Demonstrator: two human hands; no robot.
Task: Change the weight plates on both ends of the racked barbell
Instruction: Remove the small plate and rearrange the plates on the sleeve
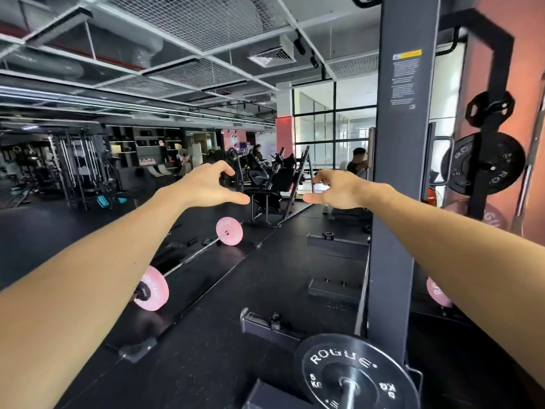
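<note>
Both the left hand (206, 184) and right hand (339, 188) hung loosely curled and empty above the black plate (354, 376), probably rigid and fairly light, best gripped at its rim.

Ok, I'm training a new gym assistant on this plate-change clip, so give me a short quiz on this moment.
1. True or false: the left hand grips a plate.
2. Multiple choice: the barbell lying on the floor carries plates of which colour? A black, B pink, C blue.
3. Fill in: the brand word on the black plate at the bottom of the view is ____.

Key: 1 false, both it and the right hand are held out in the air with nothing in them. 2 B. 3 ROGUE.
</note>
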